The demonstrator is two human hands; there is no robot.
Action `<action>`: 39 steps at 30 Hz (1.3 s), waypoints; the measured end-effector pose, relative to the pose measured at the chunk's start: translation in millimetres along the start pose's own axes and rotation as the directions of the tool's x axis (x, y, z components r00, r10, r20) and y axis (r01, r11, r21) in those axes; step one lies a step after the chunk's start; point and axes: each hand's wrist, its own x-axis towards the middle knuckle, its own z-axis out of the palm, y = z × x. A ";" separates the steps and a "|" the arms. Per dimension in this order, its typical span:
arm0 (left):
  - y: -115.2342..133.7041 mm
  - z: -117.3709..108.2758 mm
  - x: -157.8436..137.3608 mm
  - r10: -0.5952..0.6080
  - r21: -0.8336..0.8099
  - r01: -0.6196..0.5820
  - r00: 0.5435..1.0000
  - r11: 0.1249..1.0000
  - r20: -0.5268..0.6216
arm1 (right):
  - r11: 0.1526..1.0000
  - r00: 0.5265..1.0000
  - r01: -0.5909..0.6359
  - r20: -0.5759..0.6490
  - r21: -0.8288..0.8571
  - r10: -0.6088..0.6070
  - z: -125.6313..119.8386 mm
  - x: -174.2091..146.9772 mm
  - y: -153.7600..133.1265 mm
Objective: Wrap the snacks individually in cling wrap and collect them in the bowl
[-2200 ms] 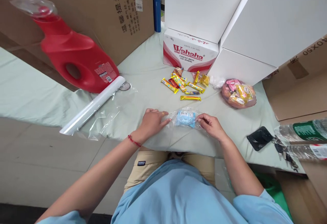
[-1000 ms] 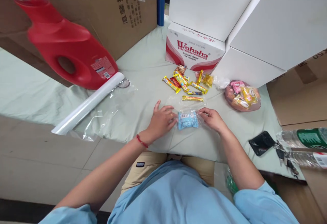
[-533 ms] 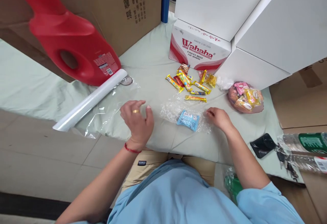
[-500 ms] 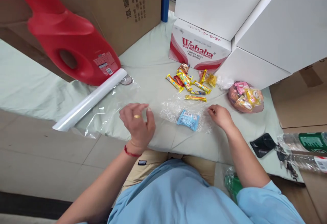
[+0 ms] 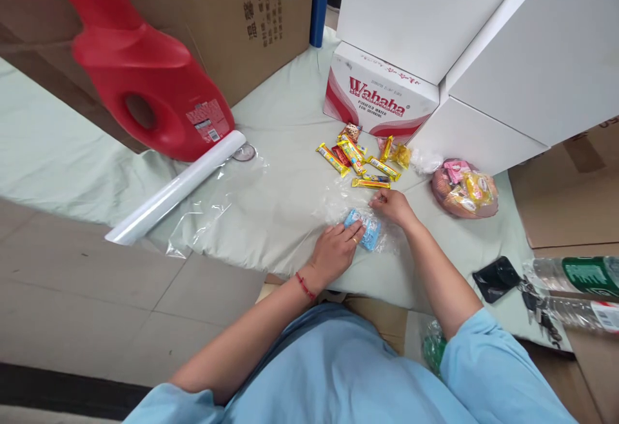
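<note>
A blue snack packet [image 5: 371, 236] lies on a crumpled sheet of clear plastic film [image 5: 333, 202] near the table's front edge. My left hand [image 5: 336, 253] rests on the packet's left side with its fingers stretched out flat. Just above and right of the packet, my right hand [image 5: 394, 207] is pinched closed on the film's edge; its fingertips are partly hidden. Beyond the film is a loose group of yellow-wrapped snack bars [image 5: 351, 154], the nearest one [image 5: 371, 183] close to my right fingers.
A roll of clear film [image 5: 176, 189] lies at left by a red jug [image 5: 159, 89]. Behind stand a Wahaha carton [image 5: 377, 95] and white boxes [image 5: 416, 11]. At right are a bowl of snacks [image 5: 442, 195], a black phone [image 5: 496, 279], keys [image 5: 544, 314] and plastic bottles [image 5: 587, 276].
My left hand has moved right and down from the air onto the blue packet. My right hand has moved left and slightly up, bringing the film's right edge inward toward the packet.
</note>
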 end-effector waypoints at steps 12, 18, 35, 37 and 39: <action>-6.4 2.5 -0.6 -0.064 -0.144 0.056 0.997 0.988 -0.053 | 0.837 0.816 0.544 0.197 0.057 -0.543 0.3 -89.2 -32.5; -29.7 3.6 -6.4 -0.350 -0.541 0.141 0.885 0.829 -0.306 | 0.900 0.906 0.418 0.126 -0.123 -0.404 35.5 -112.0 -27.0; -33.8 7.2 40.4 -0.624 -0.561 0.451 0.766 0.694 -0.155 | 0.866 0.964 0.246 0.200 -0.435 -0.173 39.4 -118.3 -70.9; -38.0 -0.2 43.8 -0.653 -0.580 0.471 0.744 0.665 -0.143 | 0.877 0.964 0.255 0.181 -0.408 -0.196 40.1 -119.7 -65.7; -40.8 -9.4 44.1 -0.655 -0.598 0.494 0.752 0.631 -0.070 | 0.891 0.963 0.262 0.166 -0.370 -0.214 41.5 -120.4 -60.5</action>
